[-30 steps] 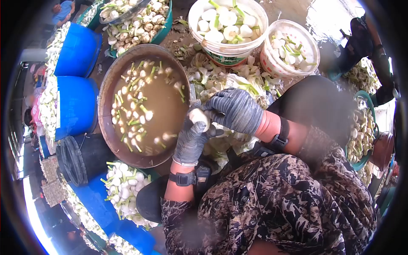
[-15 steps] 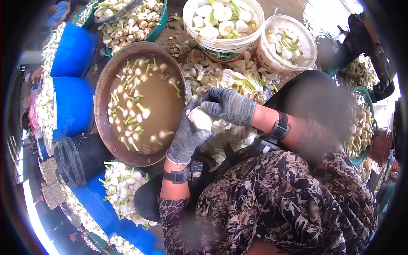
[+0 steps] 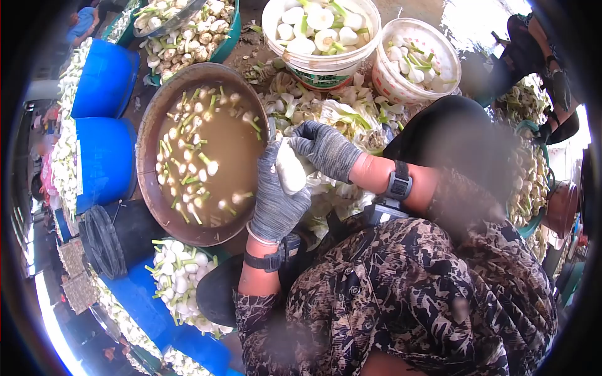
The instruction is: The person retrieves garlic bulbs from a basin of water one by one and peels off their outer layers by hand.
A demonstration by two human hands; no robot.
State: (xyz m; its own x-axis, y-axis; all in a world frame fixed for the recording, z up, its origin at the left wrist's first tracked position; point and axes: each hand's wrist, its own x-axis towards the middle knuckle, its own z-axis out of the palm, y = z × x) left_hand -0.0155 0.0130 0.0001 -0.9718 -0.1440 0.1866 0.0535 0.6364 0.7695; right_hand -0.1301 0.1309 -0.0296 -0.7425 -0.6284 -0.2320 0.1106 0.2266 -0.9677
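In the gloved left hand (image 3: 279,208), a white bulb (image 3: 291,172) is held, its upper end touched by the gloved right hand (image 3: 329,152), whose grip cannot be told, just beside a brown basin (image 3: 148,153) of cloudy water (image 3: 229,156).

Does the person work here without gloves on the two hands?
No, the left hand holding the white bulb and the right hand beside it both wear grey gloves.

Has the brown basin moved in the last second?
No: the brown basin keeps its place beside the blue tub directly left; only the view shifts.
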